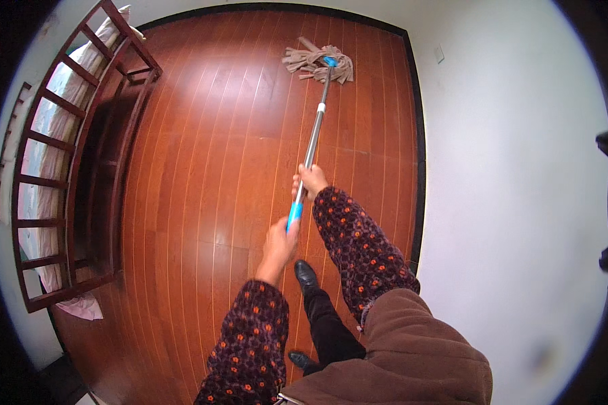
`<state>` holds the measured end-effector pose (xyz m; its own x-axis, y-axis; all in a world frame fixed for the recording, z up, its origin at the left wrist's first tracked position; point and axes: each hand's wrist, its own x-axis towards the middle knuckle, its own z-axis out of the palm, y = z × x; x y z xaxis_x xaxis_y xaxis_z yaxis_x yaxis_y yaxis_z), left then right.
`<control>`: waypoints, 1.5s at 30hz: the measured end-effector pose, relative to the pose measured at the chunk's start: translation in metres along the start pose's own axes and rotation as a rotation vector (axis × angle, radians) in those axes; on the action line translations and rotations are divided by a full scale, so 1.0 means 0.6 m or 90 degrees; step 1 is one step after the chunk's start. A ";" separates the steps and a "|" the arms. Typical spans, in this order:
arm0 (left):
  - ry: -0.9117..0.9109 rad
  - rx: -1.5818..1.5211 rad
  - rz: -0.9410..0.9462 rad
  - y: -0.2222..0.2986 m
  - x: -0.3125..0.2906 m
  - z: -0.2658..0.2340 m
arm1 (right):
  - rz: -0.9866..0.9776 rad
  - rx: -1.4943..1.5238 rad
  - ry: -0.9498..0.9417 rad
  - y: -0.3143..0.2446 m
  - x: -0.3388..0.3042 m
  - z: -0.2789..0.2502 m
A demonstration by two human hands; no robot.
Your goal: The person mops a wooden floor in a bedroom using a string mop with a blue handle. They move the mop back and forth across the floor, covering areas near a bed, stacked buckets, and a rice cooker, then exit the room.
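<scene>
A mop [313, 138] with a metal pole reaches away from me across the floor. Its beige strip head [319, 63] lies spread on the boards near the far wall, joined to the pole by a blue piece. My left hand [281, 241] is closed around the blue grip at the near end of the pole. Farther up, my right hand [311, 181] wraps the metal part of the pole. Both sleeves are dark with small orange flowers.
Reddish-brown wooden floorboards [203, 182] run away from me, edged by a dark skirting strip. A wooden bunk or bed frame with a slatted rail [71, 162] and bedding stands along the left. A white wall [507, 189] rises on the right. My black shoes [306, 275] are on the floor.
</scene>
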<state>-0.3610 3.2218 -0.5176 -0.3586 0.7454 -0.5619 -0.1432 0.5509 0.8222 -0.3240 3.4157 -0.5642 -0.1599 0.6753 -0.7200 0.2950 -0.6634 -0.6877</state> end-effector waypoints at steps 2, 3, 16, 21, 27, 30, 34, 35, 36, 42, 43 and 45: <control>-0.021 -0.085 -0.013 -0.048 -0.080 -0.008 | 0.010 -0.070 0.027 0.057 -0.022 -0.011; -0.037 -0.093 -0.085 -0.072 -0.141 -0.028 | 0.016 -0.092 0.035 0.103 -0.047 -0.008; -0.035 0.007 -0.381 -0.147 -0.870 -0.289 | 0.637 0.142 -0.230 0.420 -0.635 0.032; -0.037 0.008 -0.272 -0.152 -0.677 -0.167 | 0.133 0.001 -0.141 0.329 -0.383 -0.070; -0.165 -0.095 -0.186 -0.090 -0.295 -0.062 | 0.095 0.124 0.124 0.208 -0.175 -0.087; -0.249 -0.102 -0.129 -0.076 -0.340 -0.060 | 0.028 0.041 0.093 0.226 -0.273 -0.109; -0.246 -0.002 -0.376 -0.080 -0.510 -0.150 | 0.198 0.089 0.096 0.304 -0.465 -0.067; -0.209 -0.019 -0.454 -0.082 -0.521 -0.157 | 0.368 0.096 0.083 0.304 -0.474 -0.063; -0.197 -0.084 -0.395 -0.082 -0.520 -0.163 | 0.285 0.112 0.077 0.293 -0.467 -0.064; -0.170 -0.104 -0.246 0.029 -0.309 0.016 | 0.215 0.079 0.034 0.094 -0.241 -0.222; -0.182 -0.123 -0.271 0.069 -0.258 0.059 | 0.195 0.053 0.042 0.046 -0.195 -0.257; -0.211 -0.198 -0.348 0.165 -0.159 0.133 | 0.198 -0.008 0.067 -0.058 -0.114 -0.319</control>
<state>-0.2673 3.2354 -0.3898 0.1322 0.4955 -0.8585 -0.4967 0.7826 0.3753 -0.1431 3.4546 -0.4732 0.0371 0.4707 -0.8815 0.3269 -0.8393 -0.4344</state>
